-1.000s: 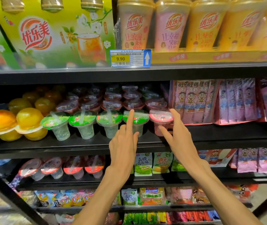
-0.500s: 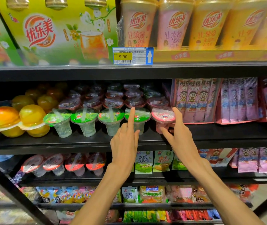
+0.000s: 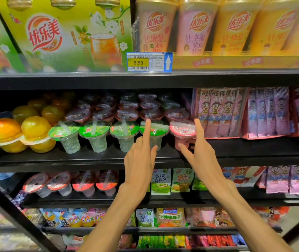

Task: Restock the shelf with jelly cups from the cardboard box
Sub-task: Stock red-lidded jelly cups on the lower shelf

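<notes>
A front row of clear jelly cups stands on the middle black shelf (image 3: 90, 159); several have green lids (image 3: 94, 130), and a pink-lidded cup (image 3: 181, 129) ends the row on the right. More cups with dark red lids (image 3: 127, 114) fill the rows behind. My left hand (image 3: 141, 157) reaches up to the rightmost green-lidded cup (image 3: 158, 130), its straight index finger lying over the lid. My right hand (image 3: 199, 151) is at the pink-lidded cup, index finger up along its right side and thumb against its lower body. No cardboard box is in view.
Orange and yellow fruit-shaped jellies (image 3: 19, 131) sit left of the cups. Pink milk-drink packs (image 3: 223, 111) stand close on the right. Milk-tea cups (image 3: 196, 26) and a price tag (image 3: 148, 62) are on the shelf above. Red-lidded cups (image 3: 72, 184) and snack pouches fill the lower shelves.
Both hands stay at the same two cups. The view has shifted slightly, and the shelf sits a little higher in the frame.
</notes>
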`<state>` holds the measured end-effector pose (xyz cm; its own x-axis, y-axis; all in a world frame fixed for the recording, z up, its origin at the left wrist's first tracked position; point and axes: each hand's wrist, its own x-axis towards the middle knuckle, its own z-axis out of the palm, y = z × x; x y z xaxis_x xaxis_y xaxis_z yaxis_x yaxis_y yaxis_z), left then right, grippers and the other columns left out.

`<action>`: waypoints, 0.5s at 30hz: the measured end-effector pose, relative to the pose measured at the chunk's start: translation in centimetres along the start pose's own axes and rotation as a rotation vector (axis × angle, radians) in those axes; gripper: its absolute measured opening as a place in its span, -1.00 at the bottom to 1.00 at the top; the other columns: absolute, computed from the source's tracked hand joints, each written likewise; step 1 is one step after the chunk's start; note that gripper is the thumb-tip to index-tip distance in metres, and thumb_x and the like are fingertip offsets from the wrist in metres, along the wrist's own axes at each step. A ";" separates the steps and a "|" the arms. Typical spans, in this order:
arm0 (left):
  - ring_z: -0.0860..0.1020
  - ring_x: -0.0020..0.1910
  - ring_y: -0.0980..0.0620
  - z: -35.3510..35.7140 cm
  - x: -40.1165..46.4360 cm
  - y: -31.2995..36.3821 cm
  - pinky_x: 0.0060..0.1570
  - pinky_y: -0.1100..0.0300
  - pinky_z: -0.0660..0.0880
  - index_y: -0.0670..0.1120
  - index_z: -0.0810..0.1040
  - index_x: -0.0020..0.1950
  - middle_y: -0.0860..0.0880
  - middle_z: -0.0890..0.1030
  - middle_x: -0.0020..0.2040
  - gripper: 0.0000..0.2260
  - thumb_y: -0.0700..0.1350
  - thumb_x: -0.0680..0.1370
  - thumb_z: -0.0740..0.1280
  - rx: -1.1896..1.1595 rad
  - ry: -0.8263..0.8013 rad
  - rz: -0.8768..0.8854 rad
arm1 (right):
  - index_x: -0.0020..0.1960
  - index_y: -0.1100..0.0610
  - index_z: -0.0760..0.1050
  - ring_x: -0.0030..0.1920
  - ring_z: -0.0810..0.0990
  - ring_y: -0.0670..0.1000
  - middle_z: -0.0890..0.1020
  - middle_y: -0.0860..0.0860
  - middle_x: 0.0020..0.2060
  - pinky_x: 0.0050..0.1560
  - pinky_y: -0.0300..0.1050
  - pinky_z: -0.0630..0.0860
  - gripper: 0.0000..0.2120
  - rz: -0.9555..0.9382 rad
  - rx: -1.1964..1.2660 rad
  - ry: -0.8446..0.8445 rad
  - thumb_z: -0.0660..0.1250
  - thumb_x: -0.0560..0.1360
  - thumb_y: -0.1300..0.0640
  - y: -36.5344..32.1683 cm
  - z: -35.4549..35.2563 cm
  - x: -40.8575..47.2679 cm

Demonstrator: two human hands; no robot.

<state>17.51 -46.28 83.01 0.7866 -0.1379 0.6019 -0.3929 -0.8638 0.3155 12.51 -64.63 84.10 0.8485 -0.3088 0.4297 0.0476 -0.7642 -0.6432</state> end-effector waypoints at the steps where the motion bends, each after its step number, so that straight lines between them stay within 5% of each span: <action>1: 0.50 -0.26 0.07 0.0 -0.1 0.0 -0.45 0.18 0.38 0.06 -0.16 0.70 0.04 0.49 -0.13 -0.22 0.05 0.67 0.30 -0.010 0.003 0.004 | 0.68 -0.15 -0.22 0.32 0.58 0.10 0.54 0.03 0.43 0.13 -0.12 0.46 -0.09 -0.007 0.003 0.004 0.39 0.63 -0.02 0.0 0.0 0.0; 12: 0.49 -0.04 0.01 -0.3 -1.4 -1.1 -0.11 0.05 0.53 0.03 -0.12 0.71 0.01 0.53 0.09 -0.24 0.07 0.67 0.31 -0.103 0.003 0.127 | 0.68 -0.18 -0.23 0.47 0.47 0.12 0.28 -0.06 0.62 0.33 0.14 0.50 -0.04 -0.069 -0.064 -0.007 0.41 0.58 -0.17 -0.9 -1.4 -0.7; 15: 0.52 0.11 -0.02 -0.5 -1.9 -1.4 0.04 0.03 0.55 0.05 -0.12 0.70 -0.02 0.51 0.31 -0.26 0.08 0.68 0.29 -0.126 -0.020 0.147 | 0.68 -0.19 -0.23 0.48 0.45 0.06 0.25 -0.08 0.63 0.32 0.13 0.50 -0.03 -0.090 -0.068 0.001 0.41 0.57 -0.19 -1.0 -1.8 -0.9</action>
<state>16.32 -44.61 81.82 0.7249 -0.2691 0.6341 -0.5603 -0.7659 0.3154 10.72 -64.60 85.49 0.8417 -0.2384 0.4845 0.0872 -0.8254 -0.5577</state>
